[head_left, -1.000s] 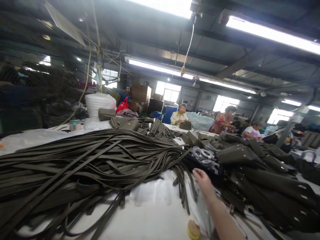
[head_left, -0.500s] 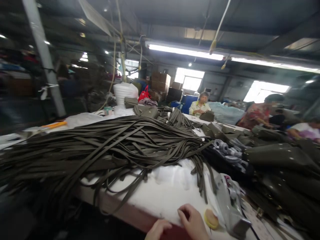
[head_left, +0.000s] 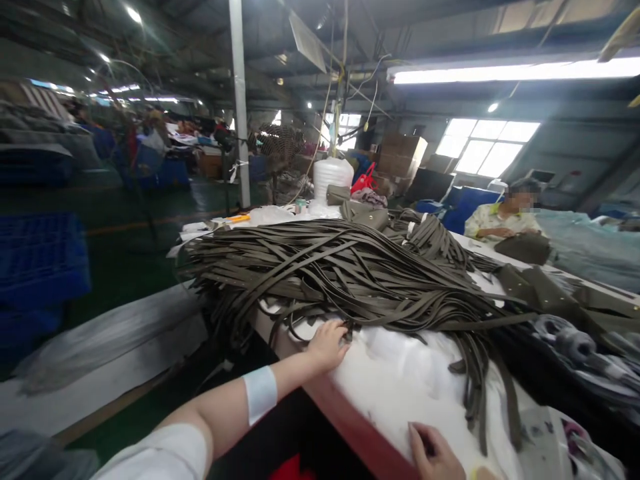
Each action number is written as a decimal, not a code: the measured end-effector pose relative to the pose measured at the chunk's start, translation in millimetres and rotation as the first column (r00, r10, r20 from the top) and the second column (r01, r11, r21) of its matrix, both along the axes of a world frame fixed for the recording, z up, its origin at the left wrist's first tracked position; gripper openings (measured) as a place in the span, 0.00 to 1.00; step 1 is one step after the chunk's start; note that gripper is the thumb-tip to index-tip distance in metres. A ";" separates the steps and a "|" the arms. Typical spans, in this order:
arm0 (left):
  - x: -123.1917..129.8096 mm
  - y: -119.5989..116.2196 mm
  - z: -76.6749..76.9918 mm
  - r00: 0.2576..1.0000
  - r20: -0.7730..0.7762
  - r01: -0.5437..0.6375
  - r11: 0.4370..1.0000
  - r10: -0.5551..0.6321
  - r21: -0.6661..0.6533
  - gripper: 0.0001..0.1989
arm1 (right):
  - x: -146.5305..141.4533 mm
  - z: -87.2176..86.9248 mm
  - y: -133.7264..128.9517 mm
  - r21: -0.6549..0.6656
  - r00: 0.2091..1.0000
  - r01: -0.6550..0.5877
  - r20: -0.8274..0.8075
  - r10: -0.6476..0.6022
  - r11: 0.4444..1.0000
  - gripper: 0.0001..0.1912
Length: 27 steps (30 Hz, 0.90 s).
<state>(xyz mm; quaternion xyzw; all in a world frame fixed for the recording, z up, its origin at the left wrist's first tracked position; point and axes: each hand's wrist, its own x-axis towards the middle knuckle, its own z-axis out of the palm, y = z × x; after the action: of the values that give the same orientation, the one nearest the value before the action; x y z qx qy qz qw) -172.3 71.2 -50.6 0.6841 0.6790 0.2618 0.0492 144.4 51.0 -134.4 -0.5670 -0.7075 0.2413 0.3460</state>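
Note:
A large heap of dark olive straps (head_left: 320, 260) lies across the white-topped table (head_left: 385, 387). My left hand (head_left: 327, 345) is at the near edge of the heap, its fingers and thumb closed around the dark end of a strap (head_left: 349, 329). Part of that end is hidden by the fingers. A pale blue patch (head_left: 261, 395) sits on my left forearm. Low in the view, my right hand (head_left: 436, 455) rests by the table's front edge, fingers loosely curled, thumb apart, with nothing visible in it.
Grey rolls (head_left: 570, 340) and a clear plastic bag (head_left: 543, 433) lie at the right. Olive pieces with studs (head_left: 585, 293) are behind them. A seated person (head_left: 493, 220) handles an olive piece across the table. Blue crates (head_left: 43, 260) stand at far left.
The view has swung left, so the heap appears further right. My left hand has left my right hand's side and reached forward to the strap ends, closing on one.

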 end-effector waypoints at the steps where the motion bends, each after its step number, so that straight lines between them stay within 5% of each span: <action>1: 0.8 0.5 -2.6 1.000 -0.019 -0.001 1.000 0.001 -0.014 0.19 | 0.7 2.6 -0.4 0.001 1.000 -0.015 0.021 0.015 1.000 0.22; 9: 43.0 39.0 -4.4 0.948 -0.175 0.255 0.963 -0.266 -0.081 0.25 | -8.8 19.0 -8.9 0.022 0.997 0.012 0.079 -0.013 1.000 0.19; 13: 62.5 70.4 -5.6 0.915 -0.223 0.314 0.940 -0.338 -0.136 0.09 | -8.5 22.3 -12.9 0.015 0.999 -0.013 0.048 0.012 1.000 0.17; 16: 65.0 77.6 -5.8 0.897 -0.236 0.351 0.926 -0.374 -0.137 0.09 | -8.7 28.7 -15.0 -0.010 1.000 -0.018 -0.003 0.018 1.000 0.16; 23: 48.2 37.0 2.7 0.911 -0.200 0.365 0.931 -0.360 -0.015 0.13 | -20.7 48.8 -10.0 -0.223 0.965 -0.004 -0.258 -0.055 0.975 0.19; 27: 40.5 2.4 11.0 0.938 -0.118 0.336 0.939 -0.327 0.075 0.14 | -52.1 54.6 -20.5 -0.436 0.870 -0.222 -0.493 -0.025 0.872 0.25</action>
<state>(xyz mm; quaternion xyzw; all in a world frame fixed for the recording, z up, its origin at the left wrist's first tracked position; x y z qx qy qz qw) -131.8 73.5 -39.6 0.8029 0.5425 0.2457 0.0252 92.3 30.5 -79.9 -0.5178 -0.5453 0.5603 0.3473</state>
